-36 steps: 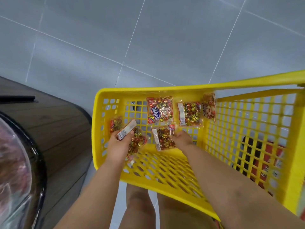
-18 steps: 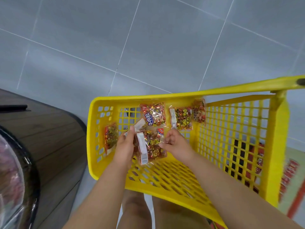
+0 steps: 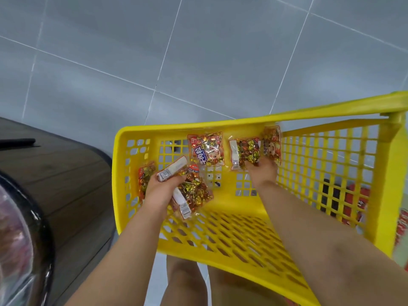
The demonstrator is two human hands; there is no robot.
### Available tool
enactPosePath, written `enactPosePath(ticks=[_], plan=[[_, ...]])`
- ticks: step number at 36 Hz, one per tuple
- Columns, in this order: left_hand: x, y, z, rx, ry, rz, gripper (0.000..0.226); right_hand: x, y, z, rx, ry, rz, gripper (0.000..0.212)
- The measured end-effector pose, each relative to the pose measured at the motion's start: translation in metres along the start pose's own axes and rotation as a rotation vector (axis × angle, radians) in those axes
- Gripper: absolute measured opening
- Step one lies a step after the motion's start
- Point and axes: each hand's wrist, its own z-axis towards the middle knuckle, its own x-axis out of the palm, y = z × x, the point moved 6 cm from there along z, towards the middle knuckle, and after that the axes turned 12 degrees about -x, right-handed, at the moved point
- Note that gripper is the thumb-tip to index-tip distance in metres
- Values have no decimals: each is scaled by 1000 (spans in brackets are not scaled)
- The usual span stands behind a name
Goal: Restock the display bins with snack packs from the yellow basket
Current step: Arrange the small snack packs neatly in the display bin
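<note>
The head camera looks down on a grey tiled floor (image 3: 220, 51) that fills the upper half. At the left stands a round wooden surface (image 3: 57, 173) with a dark rim. A clear cover (image 3: 13, 239) is cut off by the lower left corner, and what lies under it is only a pinkish blur. Bare legs (image 3: 183, 281) show below the yellow basket (image 3: 231, 237). Both forearms cross its near rim, and the right one hides part of the mesh side. Through that mesh a red and black thing (image 3: 351, 204) is too broken up to make out.

The left hand (image 3: 162, 191) has its fingers curled round a bunch of packs (image 3: 195, 193) inside the basket's left part; their number is unclear. It partly hides a pack at the left wall (image 3: 144, 175). The right hand (image 3: 262, 172) touches the lower edge of the middle pack (image 3: 244, 152). Its fingers are seen from behind, so whether they pinch cannot be told.

The basket is tipped toward the camera. On its far panel lie a pack with blue lettering (image 3: 207, 149), the middle pack just beside it, and a blurred corner pack (image 3: 272, 143). All are clear bags of gold and red sweets.
</note>
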Motion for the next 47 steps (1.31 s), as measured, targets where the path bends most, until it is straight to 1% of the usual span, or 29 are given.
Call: enactPosePath(ticks=[3, 4, 6, 7, 9, 10, 11, 12, 13, 15, 16, 18, 20, 23, 25, 26, 29, 30, 31, 32, 34, 36, 39, 41, 43, 44, 47], plan=[[-5, 0, 6, 9, -33, -28, 16, 7, -2, 16, 49, 122, -72, 61], [-7, 1, 8, 10, -40, -37, 17, 10, 0, 18, 50, 143, -112, 63], [-9, 3, 11, 7, -47, -39, 28, 12, 2, 20, 72, 112, -160, 68], [-9, 3, 12, 5, -50, -42, 34, 13, 1, 19, 98, 87, -148, 77], [-10, 6, 14, -2, -77, -70, 37, 18, -1, 15, 167, 80, -31, 100], [-11, 7, 14, -9, -94, -83, 37, 22, -2, 13, 208, 101, 59, 107], [-11, 8, 14, -13, -105, -89, 37, 27, -4, 10, 247, 131, 128, 111], [-10, 9, 13, -10, -111, -88, 35, 31, -6, 8, 273, 166, 159, 108], [-9, 9, 12, -2, -114, -83, 33, 34, -6, 6, 272, 199, 167, 96], [-9, 8, 9, 12, -135, -59, 33, 36, -3, 2, 200, 237, 198, 57], [-9, 9, 7, 13, -146, -45, 35, 37, -2, -2, 157, 255, 234, 46], [-7, 8, 3, 14, -148, -26, 41, 32, 0, -13, 105, 291, 313, 37], [-6, 5, -6, 22, -148, -34, 45, 18, 2, -24, 66, 266, 322, 31], [-8, -2, -23, 53, -155, -64, 42, -6, 13, -40, 41, 217, 296, 35], [-10, -6, -37, 63, -142, -75, 42, -19, 26, -54, 19, 235, 304, 33], [-12, -8, -44, 69, -137, -87, 42, -26, 35, -62, -6, 251, 290, 36], [-19, -14, -69, 99, -95, -148, 43, -43, 63, -86, -90, 281, 275, 62], [-22, -16, -79, 113, -84, -158, 41, -48, 73, -95, -113, 290, 271, 69], [-25, -18, -91, 131, -78, -170, 35, -54, 84, -105, -136, 300, 260, 74], [-29, -20, -103, 149, -69, -189, 29, -60, 96, -116, -166, 311, 249, 74], [-40, -22, -126, 161, -64, -245, 26, -69, 120, -137, -240, 321, 239, 64], [-53, -20, -149, 155, -62, -291, 32, -78, 142, -160, -298, 311, 228, 59], [-75, -18, -183, 245, 0, -300, 33, -81, 171, -196, -391, 315, 190, 43], [-96, -13, -203, 291, 17, -330, 29, -77, 188, -219, -450, 340, 152, 36], [-121, -7, -219, 325, 39, -357, 28, -70, 205, -244, -516, 346, 127, 22], [-135, -3, -225, 333, 36, -362, 28, -65, 213, -258, -548, 342, 114, 18], [-186, 17, -245, 352, -19, -414, 33, -38, 228, -301, -615, 351, 109, 13]])
